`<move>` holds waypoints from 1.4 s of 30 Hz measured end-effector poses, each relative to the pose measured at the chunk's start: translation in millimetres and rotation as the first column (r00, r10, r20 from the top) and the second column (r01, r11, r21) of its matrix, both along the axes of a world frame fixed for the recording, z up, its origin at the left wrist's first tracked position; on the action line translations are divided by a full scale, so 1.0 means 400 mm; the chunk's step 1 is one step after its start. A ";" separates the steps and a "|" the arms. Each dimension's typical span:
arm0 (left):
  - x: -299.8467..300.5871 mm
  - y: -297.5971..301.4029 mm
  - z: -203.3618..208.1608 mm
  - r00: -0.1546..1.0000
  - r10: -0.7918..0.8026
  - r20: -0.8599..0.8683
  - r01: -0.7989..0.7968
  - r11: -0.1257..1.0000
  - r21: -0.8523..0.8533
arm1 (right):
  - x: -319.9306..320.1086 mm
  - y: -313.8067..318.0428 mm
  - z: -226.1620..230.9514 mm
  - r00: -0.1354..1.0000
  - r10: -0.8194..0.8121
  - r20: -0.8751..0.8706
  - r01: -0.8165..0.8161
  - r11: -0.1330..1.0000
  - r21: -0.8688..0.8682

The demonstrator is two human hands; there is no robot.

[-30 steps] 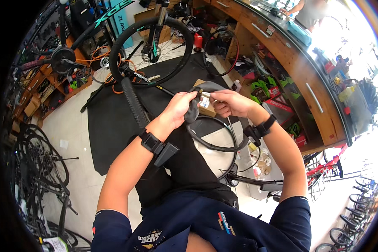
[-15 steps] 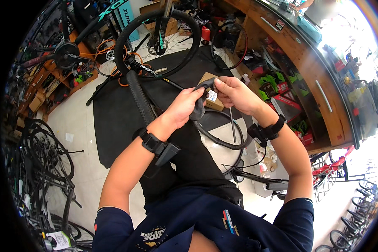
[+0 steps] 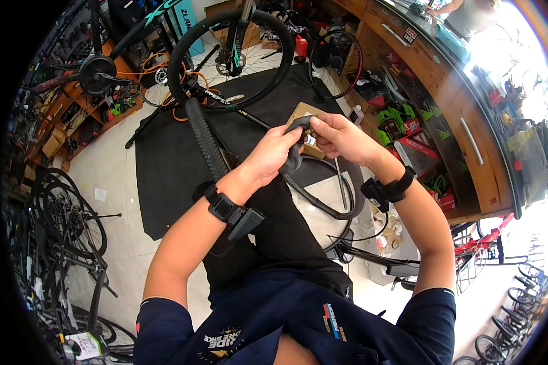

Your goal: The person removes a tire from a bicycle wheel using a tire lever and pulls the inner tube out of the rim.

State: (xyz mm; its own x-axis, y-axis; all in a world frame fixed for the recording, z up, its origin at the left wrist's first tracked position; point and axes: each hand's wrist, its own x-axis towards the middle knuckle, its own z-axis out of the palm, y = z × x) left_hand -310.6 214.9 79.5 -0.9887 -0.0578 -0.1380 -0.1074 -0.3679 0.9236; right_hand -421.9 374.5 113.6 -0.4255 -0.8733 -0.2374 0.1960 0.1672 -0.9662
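Hands on inner tube, above the black floor mat.
We had the left hand (image 3: 273, 155) closed around a bunched black inner tube (image 3: 293, 159) while the right hand (image 3: 338, 137) pinched its upper end by a small metal fitting (image 3: 310, 140); the loop (image 3: 332, 204) hung below. We judged a steady left grip and light, square fingertip pressure best, keeping rubber untwisted.

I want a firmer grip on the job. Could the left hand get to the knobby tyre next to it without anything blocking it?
Probably yes. The tyre lies just beside the left hand, with nothing between them. But that hand is pinching the inner tube together with the right hand, so it would have to let go first.
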 end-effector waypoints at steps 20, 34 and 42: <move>-0.007 0.009 -0.020 0.997 0.073 -0.008 -0.072 0.995 0.070 | -0.004 -0.016 -0.002 0.973 0.074 -0.217 -0.067 0.997 0.041; -0.004 -0.039 -0.065 0.998 0.038 0.040 -0.044 0.987 0.157 | -0.052 0.043 0.155 0.851 -0.503 0.149 0.488 0.653 -0.580; 0.011 -0.014 -0.050 0.999 0.002 0.044 -0.009 0.989 0.147 | -0.057 0.004 0.167 0.806 -0.547 0.227 0.523 0.477 -0.707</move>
State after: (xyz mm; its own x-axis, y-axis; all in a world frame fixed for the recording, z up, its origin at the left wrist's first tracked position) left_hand -306.2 209.4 59.4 -0.9813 -0.0389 -0.1887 -0.1444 -0.5002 0.8538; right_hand -444.6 376.2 180.3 -0.8653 -0.3472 0.3615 -0.0234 -0.6924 -0.7211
